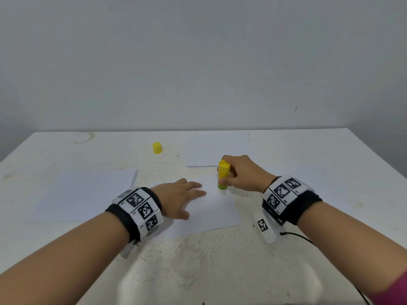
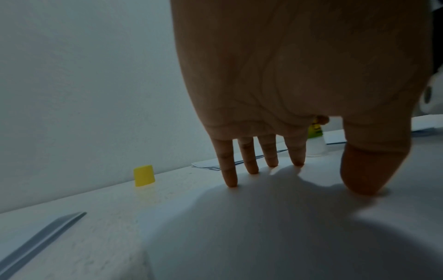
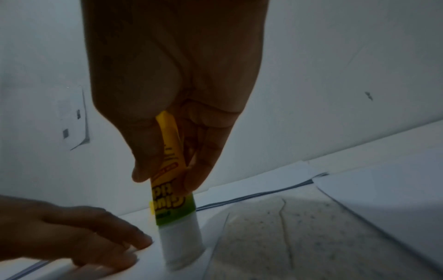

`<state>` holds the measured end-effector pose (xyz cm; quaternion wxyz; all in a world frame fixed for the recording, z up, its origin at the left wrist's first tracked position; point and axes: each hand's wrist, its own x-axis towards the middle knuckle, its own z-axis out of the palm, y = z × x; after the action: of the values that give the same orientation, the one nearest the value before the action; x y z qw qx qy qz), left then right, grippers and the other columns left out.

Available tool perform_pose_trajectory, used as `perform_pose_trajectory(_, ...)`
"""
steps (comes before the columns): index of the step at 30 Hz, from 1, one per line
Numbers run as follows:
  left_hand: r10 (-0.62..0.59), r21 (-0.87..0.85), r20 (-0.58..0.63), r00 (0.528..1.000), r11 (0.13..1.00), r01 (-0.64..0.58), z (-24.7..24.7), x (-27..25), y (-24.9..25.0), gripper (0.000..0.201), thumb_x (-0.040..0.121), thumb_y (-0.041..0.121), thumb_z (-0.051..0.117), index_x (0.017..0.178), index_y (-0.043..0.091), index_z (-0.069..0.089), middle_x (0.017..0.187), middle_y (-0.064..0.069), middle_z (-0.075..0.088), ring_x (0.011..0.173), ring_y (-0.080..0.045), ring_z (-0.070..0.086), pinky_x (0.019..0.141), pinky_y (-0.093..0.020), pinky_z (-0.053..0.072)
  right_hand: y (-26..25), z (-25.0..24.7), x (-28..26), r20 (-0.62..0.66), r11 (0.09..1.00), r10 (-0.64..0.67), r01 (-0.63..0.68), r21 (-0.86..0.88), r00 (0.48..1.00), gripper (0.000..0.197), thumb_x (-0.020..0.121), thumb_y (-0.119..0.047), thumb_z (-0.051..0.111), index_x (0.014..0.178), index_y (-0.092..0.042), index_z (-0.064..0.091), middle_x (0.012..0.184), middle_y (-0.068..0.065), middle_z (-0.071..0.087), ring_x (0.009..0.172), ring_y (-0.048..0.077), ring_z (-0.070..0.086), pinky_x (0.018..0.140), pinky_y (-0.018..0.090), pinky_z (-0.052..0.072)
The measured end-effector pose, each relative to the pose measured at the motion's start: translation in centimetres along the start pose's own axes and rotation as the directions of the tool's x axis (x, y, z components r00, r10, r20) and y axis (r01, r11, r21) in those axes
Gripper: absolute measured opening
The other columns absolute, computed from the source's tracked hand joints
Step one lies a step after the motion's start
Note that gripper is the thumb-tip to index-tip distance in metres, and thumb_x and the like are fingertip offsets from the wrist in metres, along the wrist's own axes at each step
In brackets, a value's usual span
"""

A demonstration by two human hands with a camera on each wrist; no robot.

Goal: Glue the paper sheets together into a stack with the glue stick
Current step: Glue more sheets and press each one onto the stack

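A white paper sheet (image 1: 211, 214) lies in the middle of the table. My left hand (image 1: 182, 197) presses flat on it with straight, spread fingers (image 2: 249, 161). My right hand (image 1: 239, 172) grips the yellow and green glue stick (image 1: 223, 176) upright, its white glue end down on the sheet's far right part (image 3: 182, 246). In the right wrist view the fingers wrap the glue stick's yellow body (image 3: 170, 147), and the left hand (image 3: 84, 233) lies just beside the tip. The yellow cap (image 1: 157, 148) stands apart at the back left (image 2: 143, 175).
A pile of white sheets (image 1: 88, 194) lies at the left. Another pile of sheets (image 1: 217, 148) lies at the back behind the glue stick. The white table (image 1: 220, 260) is worn and speckled, with a wall close behind. A black cable (image 1: 304, 236) runs by my right wrist.
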<state>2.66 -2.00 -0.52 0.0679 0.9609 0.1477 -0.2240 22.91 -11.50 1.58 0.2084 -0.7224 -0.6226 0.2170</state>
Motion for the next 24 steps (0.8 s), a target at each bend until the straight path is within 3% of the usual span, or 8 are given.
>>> perform_pose_trajectory(8,-0.002,0.004,0.031,1.000,1.000,0.002,-0.4,0.0,0.0,0.077,0.092,0.033,0.058,0.153,0.030,0.011,0.159,0.004,0.007,0.139,-0.019,0.018,0.111,-0.037,0.030,0.1,-0.1,-3.9,0.121,0.999,-0.050,0.050,0.008,0.991,0.025,0.082,-0.024,0.073,0.095,-0.007,0.060,0.080,0.009,0.064,0.078,0.025,0.063,0.074,0.039,0.053)
perform_pose_trajectory(11,-0.002,0.016,0.043,0.999,1.000,0.001,-0.6,-0.1,0.1,0.077,0.092,0.034,0.058,0.153,0.030,0.012,0.159,0.004,0.007,0.139,-0.020,0.019,0.110,-0.039,0.030,0.0,-0.2,-4.6,0.153,0.999,-0.043,0.043,0.005,0.987,0.027,0.081,-0.024,0.074,0.095,-0.005,0.061,0.083,0.010,0.065,0.076,0.024,0.063,0.073,0.036,0.053)
perform_pose_trajectory(14,-0.037,0.108,0.042,0.998,0.994,0.032,-0.9,-0.4,0.4,0.079,0.090,0.043,0.058,0.153,0.032,0.011,0.158,0.005,0.010,0.139,-0.018,0.022,0.109,-0.042,0.022,0.2,-0.8,-4.6,0.157,0.997,-0.024,0.011,0.082,0.987,0.023,0.080,-0.017,0.075,0.094,-0.002,0.063,0.082,0.009,0.068,0.072,0.020,0.066,0.068,0.030,0.055)
perform_pose_trajectory(17,-0.086,0.148,0.020,0.996,0.986,0.082,-1.0,-0.5,0.6,0.084,0.084,0.059,0.059,0.151,0.029,0.018,0.151,0.001,0.023,0.133,-0.020,0.032,0.107,-0.041,0.020,1.2,-1.7,-4.0,0.026,0.939,0.055,-0.061,0.338,0.998,0.019,0.078,-0.005,0.076,0.088,0.002,0.061,0.077,0.011,0.069,0.063,0.019,0.067,0.063,0.029,0.056)
perform_pose_trajectory(19,-0.128,0.148,-0.002,0.992,0.981,0.127,-0.8,-0.6,0.7,0.089,0.076,0.068,0.062,0.145,0.023,0.026,0.140,-0.003,0.035,0.121,-0.022,0.043,0.102,-0.037,0.028,2.0,-2.3,-3.4,-0.116,0.874,0.155,-0.081,0.480,0.981,0.018,0.078,-0.003,0.075,0.088,0.002,0.061,0.077,0.014,0.069,0.061,0.019,0.066,0.063,0.032,0.056)
perform_pose_trajectory(21,-0.170,0.149,-0.025,0.985,0.974,0.172,-0.6,-0.7,0.8,0.095,0.069,0.075,0.063,0.135,0.014,0.033,0.128,-0.005,0.041,0.109,-0.022,0.047,0.093,-0.033,0.038,2.6,-2.8,-2.8,-0.227,0.837,0.232,-0.075,0.542,0.946,0.020,0.079,-0.004,0.075,0.092,0.003,0.062,0.078,0.018,0.069,0.058,0.018,0.066,0.061,0.031,0.056)
perform_pose_trajectory(24,-0.127,0.089,-0.066,0.990,0.987,0.133,0.2,-0.8,0.6,0.099,0.068,0.076,0.061,0.136,0.010,0.031,0.134,-0.005,0.032,0.119,-0.022,0.037,0.095,-0.034,0.042,2.9,-2.8,-2.0,-0.291,0.846,0.264,-0.075,0.529,0.919,0.025,0.079,-0.007,0.075,0.097,0.004,0.062,0.078,0.017,0.069,0.056,0.015,0.066,0.060,0.027,0.057)
